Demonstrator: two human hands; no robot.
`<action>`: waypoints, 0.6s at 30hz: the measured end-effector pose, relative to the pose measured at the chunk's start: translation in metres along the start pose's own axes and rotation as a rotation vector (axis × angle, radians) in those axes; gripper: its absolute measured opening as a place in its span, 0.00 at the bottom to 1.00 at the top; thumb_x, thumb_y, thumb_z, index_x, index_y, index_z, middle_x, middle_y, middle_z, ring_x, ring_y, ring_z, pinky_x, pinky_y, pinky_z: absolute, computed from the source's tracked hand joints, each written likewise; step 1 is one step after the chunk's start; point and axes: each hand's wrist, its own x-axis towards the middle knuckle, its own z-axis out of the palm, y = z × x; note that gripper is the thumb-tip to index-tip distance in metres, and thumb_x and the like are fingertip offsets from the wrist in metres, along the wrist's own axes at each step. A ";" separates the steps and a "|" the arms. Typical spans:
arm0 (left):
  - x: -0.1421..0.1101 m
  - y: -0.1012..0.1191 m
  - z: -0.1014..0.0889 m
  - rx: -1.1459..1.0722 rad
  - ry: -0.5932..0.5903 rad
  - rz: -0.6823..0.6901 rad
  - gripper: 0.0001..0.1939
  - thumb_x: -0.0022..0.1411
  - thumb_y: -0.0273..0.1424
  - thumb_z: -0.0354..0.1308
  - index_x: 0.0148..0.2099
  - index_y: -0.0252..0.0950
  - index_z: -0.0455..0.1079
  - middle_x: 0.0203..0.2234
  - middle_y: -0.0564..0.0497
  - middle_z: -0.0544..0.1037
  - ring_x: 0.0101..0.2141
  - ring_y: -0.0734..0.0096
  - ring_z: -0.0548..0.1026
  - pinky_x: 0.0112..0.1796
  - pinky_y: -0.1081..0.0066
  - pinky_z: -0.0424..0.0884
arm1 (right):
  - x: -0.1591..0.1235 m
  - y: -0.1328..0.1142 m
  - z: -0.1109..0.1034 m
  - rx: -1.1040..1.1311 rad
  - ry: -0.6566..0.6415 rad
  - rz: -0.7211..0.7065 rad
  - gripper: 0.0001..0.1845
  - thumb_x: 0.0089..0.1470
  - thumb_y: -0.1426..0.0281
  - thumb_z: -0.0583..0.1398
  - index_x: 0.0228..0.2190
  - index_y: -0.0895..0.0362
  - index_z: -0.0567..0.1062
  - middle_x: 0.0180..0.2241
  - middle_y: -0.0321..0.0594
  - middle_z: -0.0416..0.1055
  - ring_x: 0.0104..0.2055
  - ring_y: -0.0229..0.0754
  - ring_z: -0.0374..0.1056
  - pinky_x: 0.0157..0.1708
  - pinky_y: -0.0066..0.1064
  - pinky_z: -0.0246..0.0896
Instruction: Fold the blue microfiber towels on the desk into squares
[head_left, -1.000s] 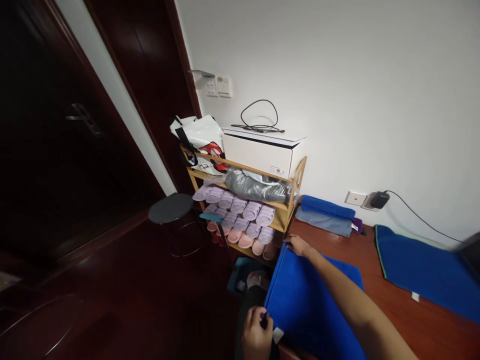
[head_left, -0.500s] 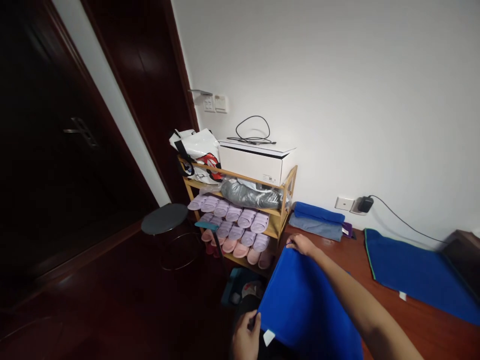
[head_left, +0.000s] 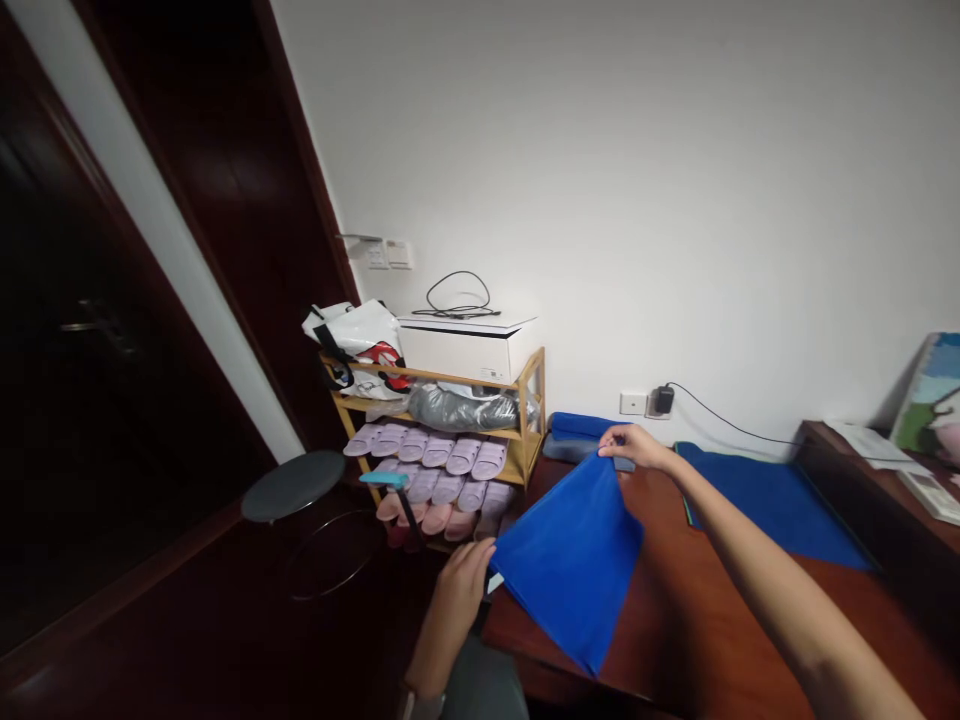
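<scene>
A blue cloth (head_left: 574, 560) hangs between my two hands over the left end of the wooden table (head_left: 720, 640). My left hand (head_left: 466, 575) grips its near left corner, close to a white label (head_left: 495, 582). The far corner is pinched by my right hand (head_left: 630, 446), held higher and further out. From there the cloth droops into a point near the table's front edge. Behind my right hand lie folded blue and grey-blue cloths (head_left: 577, 425) against the wall. Another blue cloth with a green edge (head_left: 772, 505) is spread flat to the right.
A wooden shoe rack (head_left: 534, 440) with several slippers (head_left: 450, 452) stands left of the table, a white box (head_left: 461, 350) and cable on top. A round stool (head_left: 294, 485) stands further left. A plugged-in adapter (head_left: 664, 400) trails its cord behind the table.
Both hands have raised the blue cloth and carried it over the table's end, where it now hangs in a point. The view has turned right and tilted up.
</scene>
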 end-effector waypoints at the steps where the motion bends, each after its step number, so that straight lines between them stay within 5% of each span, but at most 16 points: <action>1: 0.015 0.012 -0.011 0.014 -0.027 0.077 0.19 0.73 0.34 0.46 0.50 0.44 0.80 0.45 0.49 0.86 0.46 0.62 0.84 0.50 0.63 0.81 | -0.012 -0.007 -0.017 0.026 0.040 0.000 0.29 0.47 0.42 0.68 0.33 0.56 0.82 0.32 0.41 0.79 0.35 0.45 0.72 0.38 0.35 0.65; 5: 0.070 0.061 -0.055 0.078 -0.068 0.295 0.20 0.74 0.31 0.46 0.52 0.44 0.79 0.47 0.50 0.85 0.48 0.63 0.83 0.53 0.64 0.79 | -0.067 -0.037 -0.073 0.096 0.171 0.015 0.27 0.47 0.44 0.69 0.33 0.56 0.82 0.28 0.38 0.75 0.31 0.42 0.68 0.33 0.34 0.63; 9: 0.112 0.104 -0.085 0.076 -0.057 0.436 0.17 0.74 0.36 0.50 0.49 0.43 0.81 0.46 0.49 0.86 0.47 0.60 0.83 0.52 0.62 0.79 | -0.122 -0.063 -0.106 0.129 0.316 -0.004 0.26 0.48 0.45 0.70 0.33 0.56 0.81 0.27 0.35 0.73 0.30 0.40 0.65 0.33 0.33 0.61; 13: 0.134 0.143 -0.090 -0.035 -0.018 0.387 0.17 0.73 0.42 0.53 0.48 0.42 0.81 0.44 0.48 0.86 0.45 0.59 0.83 0.48 0.64 0.80 | -0.174 -0.087 -0.118 0.104 0.444 0.000 0.26 0.47 0.44 0.71 0.31 0.55 0.81 0.27 0.36 0.74 0.30 0.40 0.65 0.33 0.34 0.61; 18: 0.131 0.170 -0.082 -0.189 -0.063 0.345 0.15 0.71 0.43 0.56 0.45 0.44 0.82 0.43 0.50 0.86 0.45 0.60 0.84 0.48 0.66 0.80 | -0.238 -0.110 -0.115 0.072 0.576 0.008 0.24 0.48 0.46 0.71 0.28 0.54 0.81 0.27 0.38 0.75 0.29 0.40 0.65 0.32 0.34 0.62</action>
